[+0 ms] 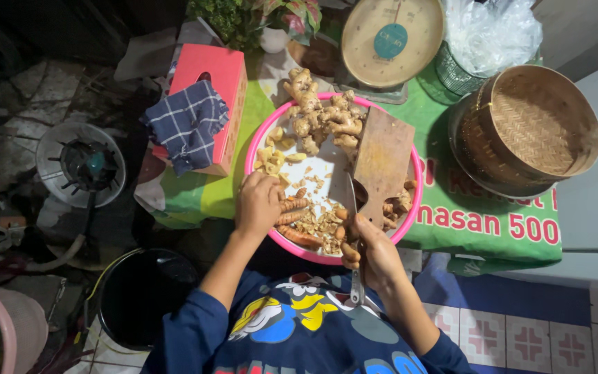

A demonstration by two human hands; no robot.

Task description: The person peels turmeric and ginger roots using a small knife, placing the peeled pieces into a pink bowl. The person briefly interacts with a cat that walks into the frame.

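Person seen from above. Clothing: a dark navy long-sleeved top, the sleeves pushed up to just below the elbows, leaving both forearms bare. The front of the top carries a large cartoon print in yellow, white, light blue and red, with pale blue rounded shapes along the lower edge. The left hand (257,204) and right hand (376,253) are bare: no gloves, rings or watch visible.

Head view, steeply downward, close.
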